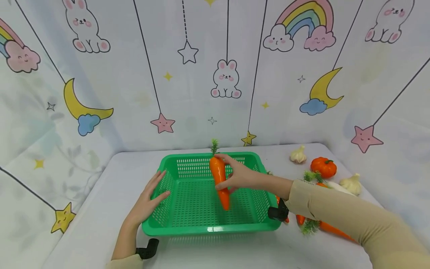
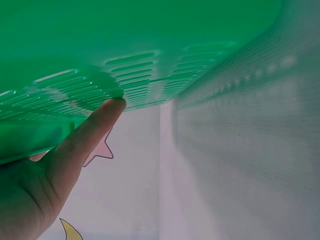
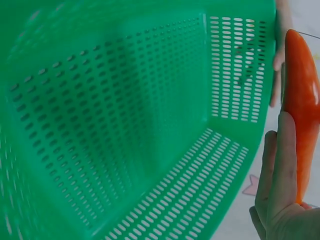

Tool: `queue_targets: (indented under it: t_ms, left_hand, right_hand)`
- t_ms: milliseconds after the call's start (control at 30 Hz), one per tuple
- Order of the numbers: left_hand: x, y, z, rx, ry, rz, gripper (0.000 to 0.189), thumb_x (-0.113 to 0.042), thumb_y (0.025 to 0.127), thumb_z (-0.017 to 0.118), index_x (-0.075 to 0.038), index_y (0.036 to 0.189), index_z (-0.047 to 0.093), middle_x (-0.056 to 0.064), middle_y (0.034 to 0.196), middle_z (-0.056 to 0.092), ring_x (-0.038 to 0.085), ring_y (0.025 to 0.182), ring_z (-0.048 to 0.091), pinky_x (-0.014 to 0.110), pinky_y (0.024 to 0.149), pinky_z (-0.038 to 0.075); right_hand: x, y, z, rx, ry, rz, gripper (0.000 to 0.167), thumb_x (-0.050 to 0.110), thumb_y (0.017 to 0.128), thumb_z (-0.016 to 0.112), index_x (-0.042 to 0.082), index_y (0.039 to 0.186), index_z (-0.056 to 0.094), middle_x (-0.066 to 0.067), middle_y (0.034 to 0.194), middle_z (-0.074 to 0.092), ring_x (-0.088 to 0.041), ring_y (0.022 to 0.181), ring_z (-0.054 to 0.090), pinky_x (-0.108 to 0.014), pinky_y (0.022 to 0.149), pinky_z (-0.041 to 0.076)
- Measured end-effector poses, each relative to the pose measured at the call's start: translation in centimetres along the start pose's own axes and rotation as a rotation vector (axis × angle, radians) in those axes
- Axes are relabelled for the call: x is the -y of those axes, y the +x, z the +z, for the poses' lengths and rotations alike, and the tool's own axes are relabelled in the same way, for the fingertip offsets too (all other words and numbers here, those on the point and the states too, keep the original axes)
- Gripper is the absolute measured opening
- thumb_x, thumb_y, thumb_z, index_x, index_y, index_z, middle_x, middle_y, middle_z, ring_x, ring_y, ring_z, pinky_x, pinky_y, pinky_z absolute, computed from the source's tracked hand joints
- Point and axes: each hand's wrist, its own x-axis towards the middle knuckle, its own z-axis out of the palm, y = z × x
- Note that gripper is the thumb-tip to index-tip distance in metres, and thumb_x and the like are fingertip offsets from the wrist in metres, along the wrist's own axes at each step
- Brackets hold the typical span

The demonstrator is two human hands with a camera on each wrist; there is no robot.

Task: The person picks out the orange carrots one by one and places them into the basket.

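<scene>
My right hand (image 1: 239,175) grips an orange carrot (image 1: 220,172) with a green leafy top, fingers and thumb on its sides. The carrot is held over the green plastic basket (image 1: 211,228), leafy end toward the far rim and tip angled down toward me. In the right wrist view the carrot (image 3: 303,95) lies along the fingers, beside the perforated basket walls. At the basket's left rim, my left hand (image 1: 144,203) rests with its fingers spread and fairly straight. One of its fingers touches the slotted outer wall of the basket in the left wrist view.
To the right of the basket lie a small orange pumpkin (image 1: 324,167), a garlic bulb (image 1: 298,155) and another garlic bulb (image 1: 351,184). Several more carrots (image 1: 336,230) are partly hidden under my right arm. A printed cloth (image 1: 201,97) hangs behind the white table (image 1: 134,164).
</scene>
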Motion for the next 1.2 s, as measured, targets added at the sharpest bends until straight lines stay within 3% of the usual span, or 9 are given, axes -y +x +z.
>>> queue_targets:
  t_ms: [300, 567, 767, 967, 1200]
  left_hand:
    - [0.2, 0.2, 0.2, -0.011, 0.002, 0.005, 0.065, -0.028, 0.091, 0.056, -0.017, 0.146, 0.023, 0.011, 0.152, 0.009, 0.039, 0.136, 0.006, 0.072, 0.093, 0.012]
    - [0.2, 0.2, -0.1, -0.011, 0.019, -0.003, 0.064, -0.029, 0.092, 0.055, -0.016, 0.146, 0.024, 0.010, 0.152, 0.009, 0.039, 0.136, 0.006, 0.072, 0.093, 0.013]
    - [0.1, 0.1, -0.1, -0.006, 0.009, -0.003, 0.063, -0.027, 0.092, 0.054, -0.018, 0.146, 0.023, 0.011, 0.152, 0.009, 0.039, 0.136, 0.005, 0.072, 0.093, 0.013]
    - [0.2, 0.2, 0.1, -0.003, 0.002, 0.007, 0.063, -0.028, 0.092, 0.054, -0.018, 0.146, 0.024, 0.011, 0.152, 0.009, 0.039, 0.136, 0.006, 0.072, 0.094, 0.013]
    - [0.3, 0.3, 0.1, 0.002, -0.003, 0.009, 0.062, -0.028, 0.093, 0.054, -0.018, 0.146, 0.024, 0.011, 0.152, 0.009, 0.039, 0.136, 0.006, 0.072, 0.094, 0.013]
  right_hand:
    - [-0.8, 2.0, 1.6, 0.023, -0.045, -0.020, 0.091, 0.003, 0.072, 0.076, 0.019, 0.144, 0.023, -0.018, 0.133, 0.030, -0.027, 0.072, 0.061, -0.048, 0.060, 0.053]
    - [-1.2, 3.5, 2.7, 0.079, -0.065, 0.003, 0.087, 0.003, 0.072, 0.076, 0.018, 0.142, 0.027, -0.017, 0.129, 0.032, -0.029, 0.086, 0.058, -0.045, 0.060, 0.054]
    - [-2.2, 4.7, 3.5, 0.184, -0.115, 0.039, 0.086, 0.003, 0.071, 0.076, 0.017, 0.141, 0.029, -0.015, 0.129, 0.034, -0.027, 0.089, 0.057, -0.043, 0.059, 0.054]
    - [-2.7, 5.8, 4.4, 0.225, -0.124, 0.115, 0.085, 0.002, 0.071, 0.075, 0.017, 0.141, 0.029, -0.014, 0.128, 0.034, -0.027, 0.088, 0.057, -0.041, 0.059, 0.054]
    - [-3.1, 7.4, 5.7, 0.280, -0.213, 0.174, 0.086, 0.005, 0.071, 0.077, 0.018, 0.141, 0.030, -0.011, 0.125, 0.038, -0.024, 0.093, 0.052, -0.037, 0.060, 0.054]
